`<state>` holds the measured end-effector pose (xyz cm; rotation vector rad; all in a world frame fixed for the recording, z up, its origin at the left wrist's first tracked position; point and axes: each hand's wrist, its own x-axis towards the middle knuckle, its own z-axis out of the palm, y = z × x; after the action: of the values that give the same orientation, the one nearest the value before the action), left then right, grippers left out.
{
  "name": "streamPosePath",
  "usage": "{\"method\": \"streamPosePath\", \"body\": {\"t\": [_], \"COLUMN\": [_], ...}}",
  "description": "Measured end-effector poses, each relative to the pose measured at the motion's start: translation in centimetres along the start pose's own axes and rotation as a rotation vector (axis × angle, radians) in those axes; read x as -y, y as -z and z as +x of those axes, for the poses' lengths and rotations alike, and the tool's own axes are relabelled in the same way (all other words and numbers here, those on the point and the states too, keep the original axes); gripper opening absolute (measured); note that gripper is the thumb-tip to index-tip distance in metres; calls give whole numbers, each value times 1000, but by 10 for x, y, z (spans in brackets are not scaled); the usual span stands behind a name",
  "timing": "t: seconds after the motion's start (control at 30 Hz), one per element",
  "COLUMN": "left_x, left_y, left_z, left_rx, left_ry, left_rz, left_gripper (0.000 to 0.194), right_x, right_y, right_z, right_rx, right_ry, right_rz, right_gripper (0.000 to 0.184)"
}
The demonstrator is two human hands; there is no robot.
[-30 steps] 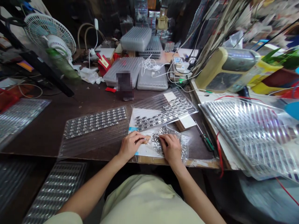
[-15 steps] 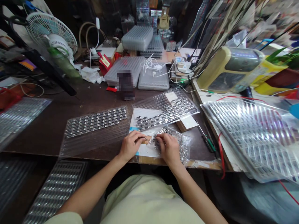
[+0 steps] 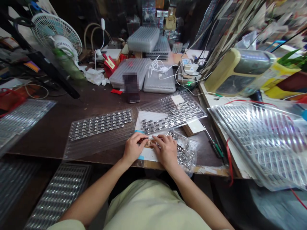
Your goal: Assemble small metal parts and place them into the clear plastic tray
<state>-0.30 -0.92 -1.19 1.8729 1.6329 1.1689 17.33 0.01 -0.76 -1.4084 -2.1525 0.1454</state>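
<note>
Drawn in from the metal parts (image 3: pixel 185 156) at the hands' four o'clock, the right hand (image 3: pixel 167 150) now faces the left hand (image 3: pixel 132 147) over a tan block (image 3: pixel 150 144), fingers narrowly curled, contents unclear, the parts looking light, stiff, slippery, best held by edges.

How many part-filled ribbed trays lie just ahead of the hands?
2: the left tray, left of and beyond the left hand; the right tray, beyond the right hand. Any tray stacked underneath would be hidden.
</note>
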Motion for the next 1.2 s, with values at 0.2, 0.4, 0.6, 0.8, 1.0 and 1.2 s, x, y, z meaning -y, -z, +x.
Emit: {"method": "streamPosePath", "body": {"t": [0.2, 0.4, 0.6, 0.8, 1.0, 1.2], "left_x": [-2, -14, -21, -19, -16, -15], "left_y": [0, -5, -16, -18, -18, -23], "left_z": [4, 12, 7, 4, 4, 1], "left_rx": [50, 72, 146, 178, 185, 184], "left_ry": [47, 11, -143, -149, -134, -149], "left_rz": [-11, -2, 92, 119, 101, 74], "left_gripper": [11, 12, 12, 11, 10, 8], "right_x": [-29, -37, -41, -40, -40, -39], "right_y": [20, 13, 6, 8, 8, 14], "right_z": [-14, -10, -8, -10, -10, -8], "right_rx": [24, -8, -146, -153, -137, -156], "right_ry": [-23, -46, -62, -71, -76, -90], "right_rz": [-168, -40, 64, 119, 152, 197], "right_gripper": [32, 16, 18, 21, 20, 18]}}
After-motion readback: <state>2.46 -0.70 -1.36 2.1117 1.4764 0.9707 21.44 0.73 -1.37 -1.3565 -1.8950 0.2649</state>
